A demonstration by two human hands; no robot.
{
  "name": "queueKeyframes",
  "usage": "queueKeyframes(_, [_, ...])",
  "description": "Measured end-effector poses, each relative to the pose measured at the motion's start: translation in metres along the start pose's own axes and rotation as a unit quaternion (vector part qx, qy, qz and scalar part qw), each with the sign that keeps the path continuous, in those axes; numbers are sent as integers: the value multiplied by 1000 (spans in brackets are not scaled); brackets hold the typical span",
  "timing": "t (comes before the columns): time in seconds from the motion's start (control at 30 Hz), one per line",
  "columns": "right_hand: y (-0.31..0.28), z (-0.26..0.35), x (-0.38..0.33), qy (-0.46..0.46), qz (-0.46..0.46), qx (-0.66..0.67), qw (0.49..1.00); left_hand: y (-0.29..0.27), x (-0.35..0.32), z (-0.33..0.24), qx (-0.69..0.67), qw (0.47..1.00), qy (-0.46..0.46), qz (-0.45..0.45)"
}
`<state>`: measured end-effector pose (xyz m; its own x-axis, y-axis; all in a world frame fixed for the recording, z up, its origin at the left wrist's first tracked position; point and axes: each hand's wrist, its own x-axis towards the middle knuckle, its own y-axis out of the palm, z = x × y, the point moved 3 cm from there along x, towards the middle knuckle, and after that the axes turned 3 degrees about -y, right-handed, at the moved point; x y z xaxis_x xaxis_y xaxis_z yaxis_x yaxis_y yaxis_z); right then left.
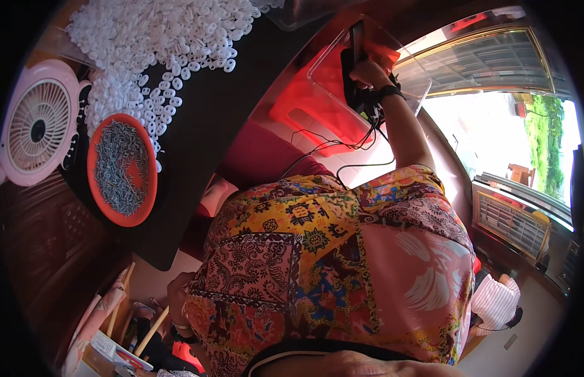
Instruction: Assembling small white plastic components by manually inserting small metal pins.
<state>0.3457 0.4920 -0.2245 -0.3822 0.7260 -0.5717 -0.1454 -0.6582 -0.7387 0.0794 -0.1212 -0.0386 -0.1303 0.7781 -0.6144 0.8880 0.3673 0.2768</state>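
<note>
My right hand (370, 74), a dark band at its wrist, reaches out over a transparent plastic box (413, 74). Its fingers are closed around a black device (357, 41), flat and upright, whose exact kind I cannot make out. Dark cables (342, 143) hang from beside that hand down toward my lap. My left hand (179, 295) is low at my left side, by my patterned clothing; its fingers are mostly in shadow and hidden. Nearest to it on the left is the corner of the dark table (179, 213).
On the table lie a heap of small white plastic pieces (160, 31) with holes, a red-orange bowl (152, 179) of grey screws and a pink fan (37, 125). A red stool (292, 107) stands beyond my lap. A person in a striped top (496, 301) is at the right.
</note>
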Motion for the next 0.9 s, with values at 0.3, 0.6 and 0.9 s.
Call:
queueKeyframes(0.3, [22,22,2,-101,70,-102,987,-4,-28,9,-24,994,37,-105])
queueKeyframes(0.6, [-39,104,-77,-158,21,-11,987,-15,3,-51,-23,939,333,-87])
queueKeyframes(0.9, [-44,279,-198,-416,65,83,903,-27,44,-131,-54,875,471,-97])
